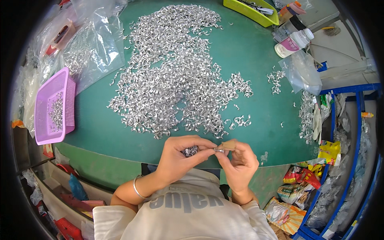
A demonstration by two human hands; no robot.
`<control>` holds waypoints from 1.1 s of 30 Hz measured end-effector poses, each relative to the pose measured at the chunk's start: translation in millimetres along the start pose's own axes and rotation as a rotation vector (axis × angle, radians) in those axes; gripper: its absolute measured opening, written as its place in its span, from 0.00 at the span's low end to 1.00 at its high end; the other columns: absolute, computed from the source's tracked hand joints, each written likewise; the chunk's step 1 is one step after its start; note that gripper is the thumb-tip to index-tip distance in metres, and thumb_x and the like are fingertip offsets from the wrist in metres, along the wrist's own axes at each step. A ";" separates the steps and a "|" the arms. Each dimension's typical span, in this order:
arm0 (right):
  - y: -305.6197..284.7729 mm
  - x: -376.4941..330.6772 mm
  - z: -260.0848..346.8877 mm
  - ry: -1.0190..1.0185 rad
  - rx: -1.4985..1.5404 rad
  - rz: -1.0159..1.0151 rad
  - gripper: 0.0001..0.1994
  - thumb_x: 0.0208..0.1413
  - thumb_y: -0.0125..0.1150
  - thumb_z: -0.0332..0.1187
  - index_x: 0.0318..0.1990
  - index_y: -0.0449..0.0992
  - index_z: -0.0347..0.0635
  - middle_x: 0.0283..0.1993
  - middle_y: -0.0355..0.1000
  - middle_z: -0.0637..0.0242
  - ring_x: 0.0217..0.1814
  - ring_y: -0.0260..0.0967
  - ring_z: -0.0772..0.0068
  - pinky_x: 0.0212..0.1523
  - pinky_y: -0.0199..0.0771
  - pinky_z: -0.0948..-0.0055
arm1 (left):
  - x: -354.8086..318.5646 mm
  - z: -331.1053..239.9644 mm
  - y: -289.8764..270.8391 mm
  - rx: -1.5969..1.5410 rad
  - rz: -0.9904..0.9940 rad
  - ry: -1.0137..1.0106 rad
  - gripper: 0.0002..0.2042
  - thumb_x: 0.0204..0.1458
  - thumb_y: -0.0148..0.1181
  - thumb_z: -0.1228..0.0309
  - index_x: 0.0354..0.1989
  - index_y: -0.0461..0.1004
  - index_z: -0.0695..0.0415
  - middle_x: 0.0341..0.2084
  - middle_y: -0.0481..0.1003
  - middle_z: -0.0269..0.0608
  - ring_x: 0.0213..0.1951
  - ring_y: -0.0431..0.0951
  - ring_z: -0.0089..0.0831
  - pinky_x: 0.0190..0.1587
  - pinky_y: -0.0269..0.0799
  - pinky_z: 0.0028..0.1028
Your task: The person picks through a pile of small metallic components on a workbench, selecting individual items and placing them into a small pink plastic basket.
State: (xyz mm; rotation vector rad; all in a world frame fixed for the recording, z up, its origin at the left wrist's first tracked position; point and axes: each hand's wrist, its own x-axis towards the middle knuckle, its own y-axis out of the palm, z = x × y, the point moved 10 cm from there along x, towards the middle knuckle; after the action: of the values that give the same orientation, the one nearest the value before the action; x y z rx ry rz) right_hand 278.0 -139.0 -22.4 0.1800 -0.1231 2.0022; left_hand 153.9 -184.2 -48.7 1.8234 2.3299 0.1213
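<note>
My left hand (182,156) is closed, with several small silvery curved metal parts (189,151) cupped in its palm. One more such metal part (218,150) lies pinched at the fingertips where my two hands meet. My right hand (240,162) grips its other side between thumb and forefinger. A tan piece (229,145) covers the right forefinger near its tip; whether it is wrapped on or held, I cannot tell. Beyond my hands a large heap of the same metal parts (168,72) spreads over the green table (264,116).
A purple basket (71,104) with some parts stands at left, beside clear plastic bags (104,52). A yellow-green tray (256,14) and a white bottle (294,43) stand at far right. Smaller piles (307,116) lie near the right edge, beside a blue rack (344,172).
</note>
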 end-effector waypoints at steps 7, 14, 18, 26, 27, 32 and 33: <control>3.8 -3.4 15.0 -0.123 -0.090 0.044 0.12 0.38 0.60 0.12 0.33 0.69 0.29 0.31 0.71 0.61 0.31 0.65 0.74 0.30 0.65 0.78 | -4.8 2.0 1.0 -0.130 0.003 -0.083 0.04 0.41 0.58 0.82 0.27 0.75 0.67 0.22 0.74 0.40 0.22 0.71 0.21 0.24 0.65 0.17; 13.9 -8.2 -12.3 0.164 0.429 0.136 0.11 0.45 0.52 0.11 0.37 0.66 0.28 0.35 0.68 0.57 0.37 0.65 0.73 0.38 0.68 0.75 | -9.7 -24.6 1.8 0.033 -0.019 0.146 0.04 0.38 0.60 0.83 0.24 0.75 0.66 0.20 0.73 0.42 0.21 0.71 0.22 0.24 0.64 0.18; 15.1 -9.4 -12.4 0.170 0.467 0.156 0.10 0.46 0.51 0.12 0.38 0.65 0.28 0.35 0.67 0.57 0.37 0.65 0.73 0.40 0.68 0.75 | -12.0 -30.7 3.2 0.080 -0.013 0.182 0.05 0.38 0.62 0.81 0.26 0.76 0.63 0.20 0.74 0.39 0.20 0.70 0.20 0.23 0.64 0.18; 18.2 -8.9 -12.5 0.171 0.382 0.138 0.12 0.45 0.51 0.12 0.39 0.66 0.29 0.36 0.69 0.58 0.37 0.65 0.75 0.37 0.66 0.77 | -14.5 -24.7 -1.5 0.080 -0.025 0.144 0.05 0.39 0.61 0.81 0.26 0.75 0.64 0.20 0.74 0.38 0.22 0.70 0.18 0.24 0.65 0.18; 18.5 -7.5 -14.4 0.183 0.321 0.144 0.12 0.45 0.52 0.13 0.39 0.67 0.30 0.36 0.69 0.59 0.36 0.64 0.76 0.36 0.65 0.78 | -14.3 -21.1 -4.4 0.057 -0.034 0.115 0.05 0.39 0.62 0.81 0.26 0.75 0.64 0.20 0.74 0.37 0.22 0.70 0.18 0.25 0.65 0.18; -35.9 15.9 -29.8 0.080 -0.266 -0.092 0.11 0.42 0.57 0.19 0.37 0.72 0.34 0.32 0.72 0.65 0.33 0.64 0.79 0.33 0.61 0.80 | -43.2 -57.3 -135.7 0.382 -0.713 0.246 0.02 0.42 0.57 0.80 0.25 0.74 0.62 0.23 0.73 0.33 0.24 0.69 0.18 0.27 0.65 0.17; -42.6 18.8 -27.6 0.032 -0.434 -0.064 0.13 0.40 0.59 0.20 0.38 0.72 0.35 0.33 0.72 0.62 0.34 0.65 0.72 0.35 0.63 0.77 | -60.7 -81.2 -171.4 0.634 -0.905 0.336 0.03 0.43 0.58 0.77 0.27 0.75 0.62 0.23 0.72 0.33 0.24 0.67 0.17 0.26 0.63 0.16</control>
State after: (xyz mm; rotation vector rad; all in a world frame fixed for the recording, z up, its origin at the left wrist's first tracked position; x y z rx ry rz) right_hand 306.8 -99.7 -45.8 -0.1251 -0.5188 1.8654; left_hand -11.0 -281.1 6.5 0.7296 3.4618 -0.5196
